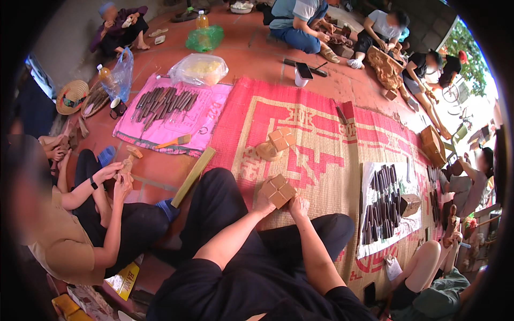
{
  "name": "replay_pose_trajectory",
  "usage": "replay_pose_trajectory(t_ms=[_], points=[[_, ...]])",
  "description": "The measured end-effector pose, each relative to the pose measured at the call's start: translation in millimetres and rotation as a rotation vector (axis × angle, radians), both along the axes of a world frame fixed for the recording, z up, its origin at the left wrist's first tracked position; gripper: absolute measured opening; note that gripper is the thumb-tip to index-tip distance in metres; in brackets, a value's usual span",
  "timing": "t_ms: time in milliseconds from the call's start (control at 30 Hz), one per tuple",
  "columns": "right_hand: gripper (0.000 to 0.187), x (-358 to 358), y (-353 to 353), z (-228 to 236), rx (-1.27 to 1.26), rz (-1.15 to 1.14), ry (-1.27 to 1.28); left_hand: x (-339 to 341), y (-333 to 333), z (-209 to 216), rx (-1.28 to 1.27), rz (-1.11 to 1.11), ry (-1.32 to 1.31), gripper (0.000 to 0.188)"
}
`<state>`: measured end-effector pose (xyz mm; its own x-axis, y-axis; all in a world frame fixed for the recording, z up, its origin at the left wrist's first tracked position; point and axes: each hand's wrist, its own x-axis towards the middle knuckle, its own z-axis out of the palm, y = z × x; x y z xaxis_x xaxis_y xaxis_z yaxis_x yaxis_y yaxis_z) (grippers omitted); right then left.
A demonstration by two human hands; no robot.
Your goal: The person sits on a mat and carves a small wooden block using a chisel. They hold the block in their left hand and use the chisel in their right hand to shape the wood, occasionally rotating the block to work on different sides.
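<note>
A square brown wooden block (278, 191) with crossing lines on its top face is in front of my knees. My left hand (262, 205) is closed round its lower left side. My right hand (299, 206) is curled up at the block's right corner; whatever its fingers hold, if anything, is hidden. Just beyond, on the red and straw-coloured mat (321, 184), a similar lined wooden block (282, 138) sits against a rounded pale wooden piece (267, 152).
Many chisels (165, 105) lie on a pink cloth (184, 128), with a brush (174, 141) near its edge. Dark tools (383, 203) cover a white cloth at right. A long wooden strip (194, 177) lies by my left knee. Other people sit close on both sides.
</note>
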<state>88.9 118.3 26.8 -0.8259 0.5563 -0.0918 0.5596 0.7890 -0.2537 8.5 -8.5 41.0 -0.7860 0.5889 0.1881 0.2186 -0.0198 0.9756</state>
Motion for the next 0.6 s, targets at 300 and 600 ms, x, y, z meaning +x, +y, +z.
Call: replay_pose_trajectory(t_ms=[300, 600], points=[[0.016, 1.0, -16.1, 2.9, -0.021, 0.007, 0.227, -2.7, 1.2, -29.3, -0.016, -0.017, 0.008, 0.065], [0.022, -7.9, -22.4, 32.6, -0.091, -0.068, 0.134, -7.0, 1.6, -55.8, -0.054, -0.025, 0.073, 0.073]])
